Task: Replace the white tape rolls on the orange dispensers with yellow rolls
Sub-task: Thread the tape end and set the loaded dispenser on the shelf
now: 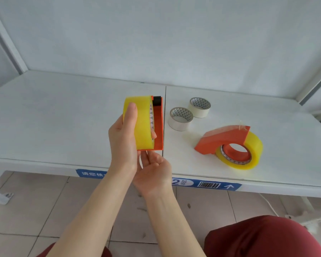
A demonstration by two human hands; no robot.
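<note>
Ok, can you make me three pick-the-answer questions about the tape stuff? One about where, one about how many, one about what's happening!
1. Where are the white tape rolls?
A. on the table
B. on the floor
C. in a hand

2. How many yellow rolls show?
A. one
B. two
C. four

3. The held orange dispenser is
A. lying flat
B. gripped in the left hand
C. broken

Answers: A, both stand on the white table; B, one held, one on the resting dispenser; B, fingers wrap it, right hand beneath.
</note>
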